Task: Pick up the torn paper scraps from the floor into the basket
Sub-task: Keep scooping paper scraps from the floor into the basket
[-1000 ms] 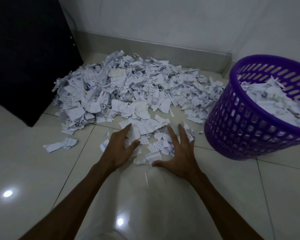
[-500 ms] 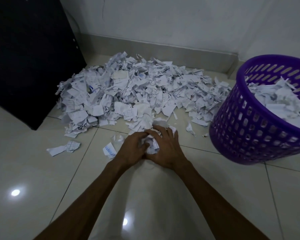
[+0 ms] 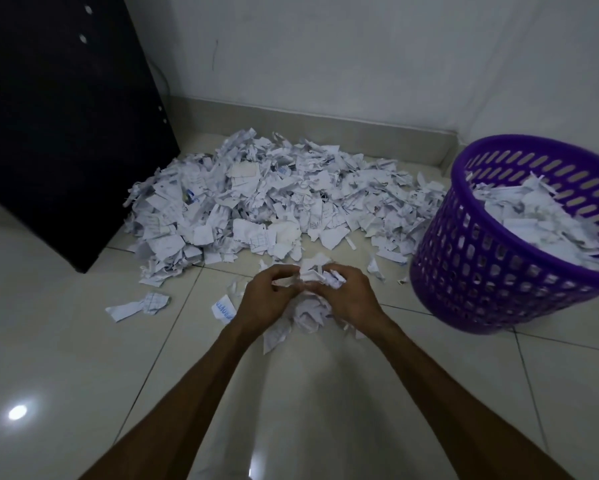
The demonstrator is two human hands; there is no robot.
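White crumpled paper is bunching between my two hands: the handful of scraps (image 3: 313,292) is sitting just above the floor (image 3: 66,358), in front of the big heap. My left hand (image 3: 268,299) and right hand (image 3: 351,299) are both curling round it from either side, each grip closing on the wad, so my fingertips and the middle of the bundle are lying hidden and I cannot tell how much paper I am holding. Loose bits are poking out above and hanging below. Writing on the pieces is showing only as faint blue and grey marks, too small to read. Behind, the pile of torn scraps (image 3: 274,202) is spreading across the tiles to the wall. Off to my right, the purple basket (image 3: 481,271) is tilting toward me, its far side cut off by the frame edge, and white scraps are filling it near the rim. On my left a dark panel (image 3: 55,126) is leaning.
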